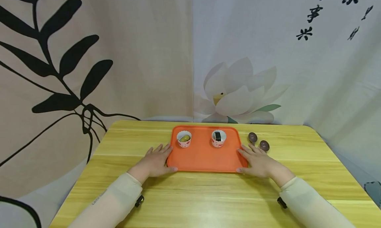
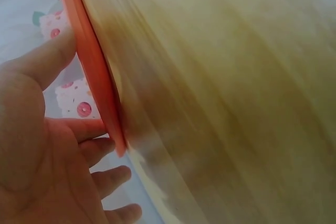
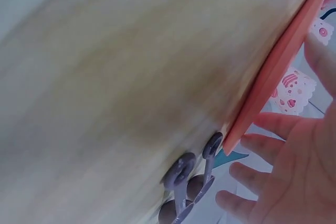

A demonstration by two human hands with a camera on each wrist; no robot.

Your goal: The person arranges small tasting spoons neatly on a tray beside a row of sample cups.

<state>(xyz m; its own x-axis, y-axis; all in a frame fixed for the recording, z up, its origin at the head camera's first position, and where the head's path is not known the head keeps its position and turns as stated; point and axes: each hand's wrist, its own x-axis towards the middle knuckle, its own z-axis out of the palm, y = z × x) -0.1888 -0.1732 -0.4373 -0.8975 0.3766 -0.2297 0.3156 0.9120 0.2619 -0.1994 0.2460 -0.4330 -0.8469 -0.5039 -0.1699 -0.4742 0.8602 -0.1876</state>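
An orange rectangular tray [image 1: 205, 158] lies on the wooden table. My left hand [image 1: 154, 163] is at its left side, thumb by the near corner and fingers spread along the edge. At the right side my right hand [image 1: 257, 162] mirrors this, its fingers fairly straight against the rim. Neither hand encloses the tray. On it stand two white paper cups with pink prints. The left cup [image 1: 184, 144] contains a yellow-green piece [image 1: 185, 138]; the right cup [image 1: 218, 143] contains a black-and-white piece [image 1: 218, 136]. Both wrist views show fingertips right at the rim.
Just beyond my right fingers lie two dark brown utensils [image 1: 264, 145] with rounded ends; ring-shaped ends [image 3: 180, 170] show in the right wrist view. The wooden table [image 1: 190, 201] stretches on both sides and in front. A printed curtain [image 1: 148, 56] hangs behind its far edge.
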